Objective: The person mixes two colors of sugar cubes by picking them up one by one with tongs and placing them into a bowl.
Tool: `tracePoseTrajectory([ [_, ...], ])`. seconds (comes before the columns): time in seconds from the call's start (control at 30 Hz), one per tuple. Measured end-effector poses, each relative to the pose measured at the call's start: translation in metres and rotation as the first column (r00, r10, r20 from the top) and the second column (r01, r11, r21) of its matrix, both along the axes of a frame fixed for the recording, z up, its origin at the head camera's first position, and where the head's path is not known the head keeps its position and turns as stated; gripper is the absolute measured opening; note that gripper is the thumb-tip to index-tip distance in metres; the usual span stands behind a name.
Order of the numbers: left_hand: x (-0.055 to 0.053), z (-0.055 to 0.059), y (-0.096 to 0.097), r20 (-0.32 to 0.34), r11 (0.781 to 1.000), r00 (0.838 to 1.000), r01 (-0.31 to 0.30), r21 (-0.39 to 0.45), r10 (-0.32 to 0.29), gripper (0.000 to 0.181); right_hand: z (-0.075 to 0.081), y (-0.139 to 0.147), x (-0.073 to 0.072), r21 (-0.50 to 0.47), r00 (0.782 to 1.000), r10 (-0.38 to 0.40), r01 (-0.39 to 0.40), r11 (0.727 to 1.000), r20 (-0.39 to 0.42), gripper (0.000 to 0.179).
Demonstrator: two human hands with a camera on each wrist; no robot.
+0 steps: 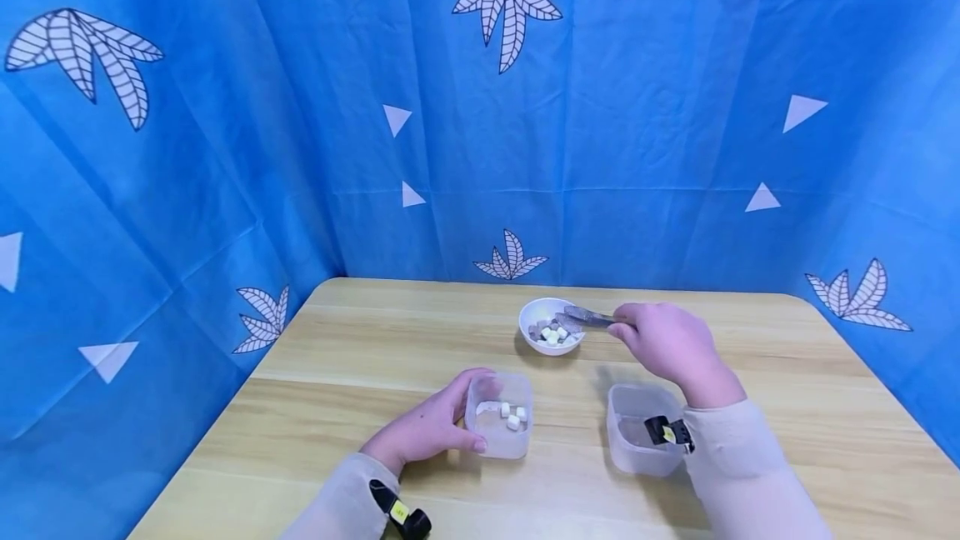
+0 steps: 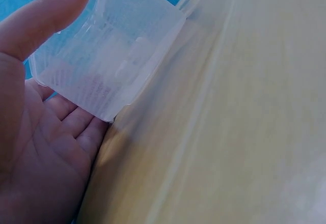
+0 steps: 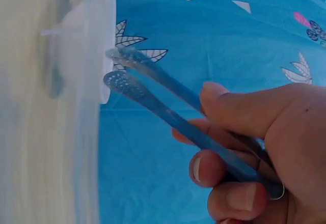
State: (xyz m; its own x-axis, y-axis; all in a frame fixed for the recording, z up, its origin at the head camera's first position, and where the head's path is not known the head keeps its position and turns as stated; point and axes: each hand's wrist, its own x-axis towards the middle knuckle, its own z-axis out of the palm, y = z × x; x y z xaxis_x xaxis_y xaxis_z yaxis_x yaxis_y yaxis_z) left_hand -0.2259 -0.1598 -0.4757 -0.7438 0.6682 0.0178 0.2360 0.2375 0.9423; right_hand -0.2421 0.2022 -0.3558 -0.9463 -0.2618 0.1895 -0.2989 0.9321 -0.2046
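In my right hand [image 1: 670, 346] I grip a pair of metal tongs [image 3: 173, 117], thumb on one arm and fingers curled round the other. The tips of the tongs reach over the rim of a white bowl [image 1: 531, 314], which holds several small white cubes [image 1: 553, 333] and some greyish pieces. The tong tips stand apart in the right wrist view. My left hand [image 1: 435, 423] holds a clear plastic container [image 1: 510, 445] from its left side, with the thumb at the near side and the fingers behind. A few white cubes [image 1: 513, 422] lie inside it.
A second clear plastic container [image 1: 628, 461] stands on the wooden table [image 1: 360, 357], under my right forearm. A black strap [image 1: 667, 432] on the right wrist overlaps it in the head view. A blue patterned curtain [image 1: 637, 148] hangs behind the table and along its sides.
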Motion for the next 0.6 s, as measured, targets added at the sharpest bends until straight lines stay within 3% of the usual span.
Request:
tracePoseTrajectory([
  [0.1, 0.000, 0.000, 0.001, 0.006, 1.000, 1.000, -0.002, -0.002, 0.002, 0.095, 0.005, -0.001, 0.003, -0.026, 0.999, 0.050, -0.050, 0.998, -0.003, 0.020],
  [0.23, 0.001, 0.000, 0.000, 0.016, 1.000, 1.000, -0.005, -0.008, 0.005, 0.094, 0.007, -0.005, 0.009, -0.078, 0.983, 0.182, -0.183, 0.980, -0.030, 0.021],
  [0.43, 0.003, -0.001, -0.001, 0.013, 1.000, 1.000, -0.017, -0.017, 0.017, 0.092, 0.011, -0.012, 0.019, -0.165, 0.921, 0.383, -0.391, 0.906, -0.077, 0.026],
  [0.6, 0.003, -0.001, 0.001, -0.001, 0.999, 1.000, -0.023, -0.027, 0.023, 0.090, 0.017, -0.022, 0.029, -0.154, 0.871, 0.491, -0.490, 0.858, -0.034, 0.024],
])
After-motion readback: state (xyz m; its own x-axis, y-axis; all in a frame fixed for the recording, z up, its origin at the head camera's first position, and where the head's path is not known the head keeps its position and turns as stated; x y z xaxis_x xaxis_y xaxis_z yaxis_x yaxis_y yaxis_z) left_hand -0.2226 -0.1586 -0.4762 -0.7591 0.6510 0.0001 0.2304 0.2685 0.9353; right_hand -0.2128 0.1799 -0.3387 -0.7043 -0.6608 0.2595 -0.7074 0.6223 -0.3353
